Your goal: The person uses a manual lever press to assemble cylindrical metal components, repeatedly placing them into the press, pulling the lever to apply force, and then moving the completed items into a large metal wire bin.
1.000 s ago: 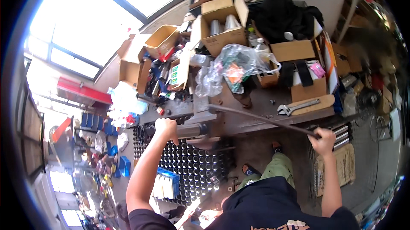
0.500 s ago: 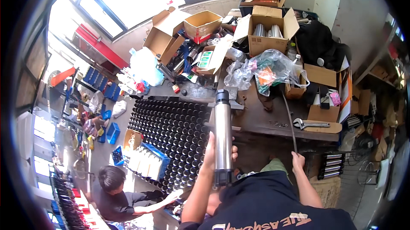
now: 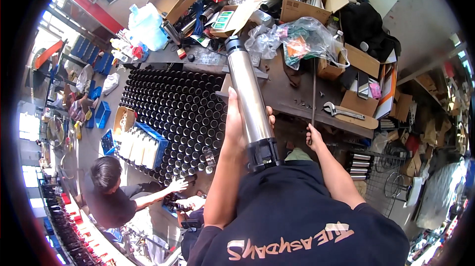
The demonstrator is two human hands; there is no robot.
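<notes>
Since half a second ago, the silver metal cylinder with black end fittings (image 3: pixel 250 97) has gone from nearly upright to leaning, its top toward the upper left, and the long, thin dark metal rod (image 3: pixel 314 93) has turned from slanting to nearly vertical. The cylinder sits at the centre of the frame, held in the left hand (image 3: pixel 237 125), whose fingers (image 3: pixel 270 115) curl around its barrel. Right of centre, the right hand (image 3: pixel 314 137) has its fingers closed round the rod's lower end; the upper end lies over the brown metal bench (image 3: pixel 284 93). A silver adjustable wrench (image 3: pixel 345 111) rests there on a tan board (image 3: pixel 363 121), near a crumpled clear plastic bag (image 3: pixel 316 36). Left of centre stand rows of black-rimmed round tubes (image 3: pixel 173 110); at lower left, a dark-haired co-worker in black (image 3: pixel 106 199) extends a hand with fingers spread.
</notes>
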